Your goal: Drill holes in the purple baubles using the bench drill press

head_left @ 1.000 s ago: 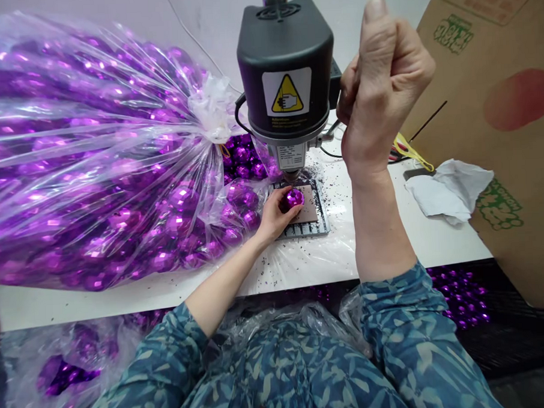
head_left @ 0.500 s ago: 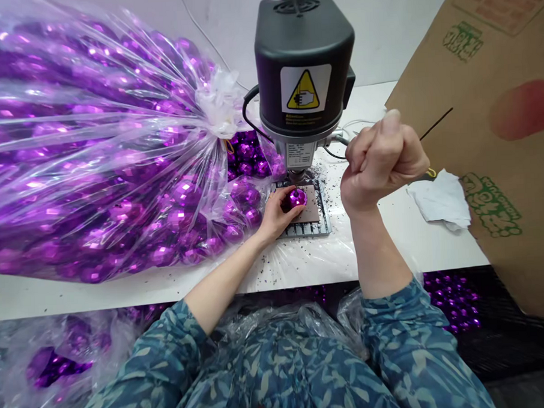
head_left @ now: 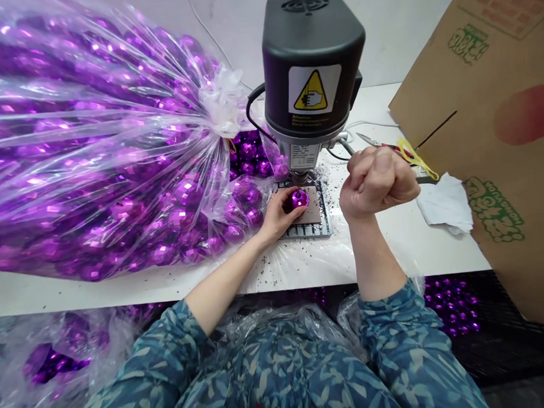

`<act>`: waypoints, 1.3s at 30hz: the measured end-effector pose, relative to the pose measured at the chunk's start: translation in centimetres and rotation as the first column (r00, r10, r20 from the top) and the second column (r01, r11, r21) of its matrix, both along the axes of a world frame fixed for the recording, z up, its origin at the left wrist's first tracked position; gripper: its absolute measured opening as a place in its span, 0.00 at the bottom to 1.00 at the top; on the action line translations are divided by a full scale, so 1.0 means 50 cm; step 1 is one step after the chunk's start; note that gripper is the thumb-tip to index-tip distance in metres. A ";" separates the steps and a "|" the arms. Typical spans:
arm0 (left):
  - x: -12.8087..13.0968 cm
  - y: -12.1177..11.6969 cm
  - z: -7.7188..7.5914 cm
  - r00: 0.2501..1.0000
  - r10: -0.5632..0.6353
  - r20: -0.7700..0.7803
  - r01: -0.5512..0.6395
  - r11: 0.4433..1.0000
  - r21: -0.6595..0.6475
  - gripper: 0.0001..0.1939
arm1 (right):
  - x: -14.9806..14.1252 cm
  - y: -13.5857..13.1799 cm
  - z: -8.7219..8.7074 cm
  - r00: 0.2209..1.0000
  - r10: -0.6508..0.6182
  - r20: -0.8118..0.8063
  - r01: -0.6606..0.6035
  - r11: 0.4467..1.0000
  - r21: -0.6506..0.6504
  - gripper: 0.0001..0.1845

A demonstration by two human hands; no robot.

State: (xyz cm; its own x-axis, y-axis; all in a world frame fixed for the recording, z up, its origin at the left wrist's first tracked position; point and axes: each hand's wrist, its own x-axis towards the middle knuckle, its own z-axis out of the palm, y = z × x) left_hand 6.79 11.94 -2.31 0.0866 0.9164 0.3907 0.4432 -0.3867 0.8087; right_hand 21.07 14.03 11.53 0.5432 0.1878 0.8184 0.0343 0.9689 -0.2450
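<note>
The left hand (head_left: 278,217) covers the near-left side of the purple ball (head_left: 300,198); the right hand (head_left: 379,184) hides the lever's (head_left: 347,146) end. Picture edges crop the plastic bag (head_left: 116,150) and carton (head_left: 472,141). The machine label's (head_left: 304,157) print is illegible.

Glossy, faceted purple ball (head_left: 300,198); crinkled clear plastic bag (head_left: 161,154); brown cardboard (head_left: 485,140).

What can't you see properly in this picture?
In the head view:
- Whatever the right hand might hold: its curled fingers hide it.
- One side of the shiny purple faceted ball: the left hand covers it.
- Tiny words on the black machine: too small.
- The far end of the clear plastic bag of purple balls: cut off by the left edge.
</note>
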 end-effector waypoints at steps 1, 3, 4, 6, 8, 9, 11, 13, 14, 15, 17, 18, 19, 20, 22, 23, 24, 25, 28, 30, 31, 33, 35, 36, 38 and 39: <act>0.000 -0.001 0.002 1.000 0.002 0.005 -0.002 1.000 -0.010 0.26 | 0.001 0.002 -0.004 1.000 -0.011 -0.009 0.011 1.000 -0.004 0.32; 0.001 -0.003 0.006 1.000 0.007 0.014 -0.007 1.000 -0.025 0.26 | 0.003 0.007 -0.015 1.000 -0.028 -0.014 0.028 1.000 -0.007 0.32; 0.001 -0.004 0.007 1.000 0.010 0.018 -0.009 1.000 -0.030 0.25 | 0.004 0.010 -0.021 0.999 -0.036 -0.014 0.036 0.999 -0.002 0.32; 0.002 -0.006 0.009 1.000 0.013 0.025 -0.012 0.999 -0.036 0.25 | 0.006 0.012 -0.031 0.999 -0.050 -0.010 0.050 0.999 0.014 0.33; 0.003 -0.006 0.009 1.000 0.014 0.028 -0.013 0.999 -0.040 0.26 | 0.005 0.009 -0.031 0.998 -0.061 -0.007 0.061 0.998 0.013 0.34; 0.003 -0.006 0.008 1.000 0.014 0.027 -0.013 0.999 -0.043 0.26 | 0.003 0.006 -0.024 0.998 -0.064 -0.004 0.064 0.998 -0.002 0.35; 0.006 -0.003 0.008 0.999 0.015 0.029 -0.013 0.999 -0.051 0.26 | -0.001 0.000 0.008 0.998 -0.064 0.000 0.063 0.996 -0.063 0.35; 0.008 -0.002 0.013 0.998 0.024 0.057 -0.020 0.997 -0.072 0.27 | -0.005 0.000 0.055 0.998 -0.059 -0.005 0.058 0.989 -0.135 0.33; 0.009 -0.004 0.019 0.996 0.036 0.081 -0.029 0.996 -0.087 0.27 | -0.006 0.003 0.080 1.000 -0.022 0.004 0.022 0.980 -0.197 0.33; 0.009 -0.011 0.026 0.993 0.055 0.106 -0.045 0.994 -0.103 0.28 | -0.007 0.007 0.103 0.999 0.024 0.025 -0.016 0.965 -0.263 0.34; 0.004 -0.041 0.047 0.985 0.103 0.141 -0.087 0.989 -0.120 0.28 | -0.008 0.018 0.137 0.996 0.081 0.045 -0.062 0.944 -0.324 0.36; 0.000 -0.065 0.058 0.985 0.100 0.141 -0.083 0.989 -0.119 0.26 | -0.009 0.022 0.146 0.995 0.082 0.050 -0.061 0.942 -0.330 0.37; -0.006 -0.096 0.068 0.990 0.064 0.129 -0.049 0.992 -0.115 0.24 | -0.010 0.025 0.151 0.996 0.074 0.052 -0.053 0.945 -0.324 0.37; -0.012 -0.132 0.075 0.994 -0.009 0.108 0.021 0.994 -0.112 0.21 | -0.011 0.026 0.153 0.997 0.056 0.053 -0.037 0.949 -0.312 0.36; -0.026 -0.209 0.076 0.964 -0.263 0.046 0.267 0.956 -0.125 0.19 | -0.015 0.024 0.150 0.998 0.021 0.058 -0.003 0.954 -0.300 0.35; -0.032 -0.246 0.070 0.913 -0.407 0.002 0.403 0.904 -0.142 0.20 | -0.017 0.022 0.148 0.998 0.005 0.058 0.013 0.955 -0.295 0.34; -0.037 -0.280 0.058 0.848 -0.526 -0.058 0.513 0.845 -0.151 0.20 | -0.019 0.021 0.146 0.998 -0.013 0.056 0.028 0.957 -0.290 0.34; -0.040 -0.309 0.043 0.777 -0.612 -0.147 0.593 0.790 -0.152 0.19 | -0.021 0.020 0.145 0.998 -0.022 0.053 0.037 0.957 -0.289 0.34; -0.041 -0.362 -0.012 0.596 -0.660 -0.458 0.697 0.708 -0.114 0.17 | -0.022 0.023 0.142 1.000 -0.019 0.022 0.024 0.963 -0.267 0.34; -0.036 -0.375 -0.039 0.547 -0.613 -0.570 0.699 0.709 -0.092 0.22 | -0.020 0.026 0.139 1.000 -0.003 0.006 0.004 0.964 -0.264 0.34; -0.034 -0.378 -0.046 0.536 -0.599 -0.595 0.695 0.713 -0.091 0.24 | -0.018 0.026 0.137 1.000 0.006 0.007 -0.004 0.964 -0.266 0.34; -0.032 -0.374 -0.044 0.528 -0.586 -0.614 0.702 0.709 -0.074 0.24 | -0.014 0.026 0.132 1.000 0.005 0.022 0.002 0.959 -0.283 0.34; -0.039 -0.347 -0.023 0.577 -0.557 -0.597 0.714 0.699 0.037 0.21 | -0.011 0.023 0.127 0.999 -0.012 0.045 0.025 0.949 -0.314 0.33; -0.046 -0.321 -0.006 0.651 -0.514 -0.559 0.681 0.721 0.130 0.19 | -0.010 0.021 0.125 0.998 -0.023 0.058 0.041 0.942 -0.333 0.33; -0.067 -0.235 0.038 0.850 -0.327 -0.413 0.467 0.829 0.306 0.17 | -0.010 0.019 0.123 0.997 -0.030 0.070 0.054 0.933 -0.356 0.32; -0.080 -0.177 0.061 0.923 -0.183 -0.338 0.295 0.901 0.317 0.18 | -0.010 0.018 0.122 0.997 -0.027 0.068 0.049 0.934 -0.355 0.32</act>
State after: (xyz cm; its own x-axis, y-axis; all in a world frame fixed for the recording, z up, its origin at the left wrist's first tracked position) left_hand 2.78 3.06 0.75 0.4467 0.6566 0.6077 0.4943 -0.7473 0.4441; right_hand 20.56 14.93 17.65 0.5068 0.4533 0.7333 0.0950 0.8161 -0.5701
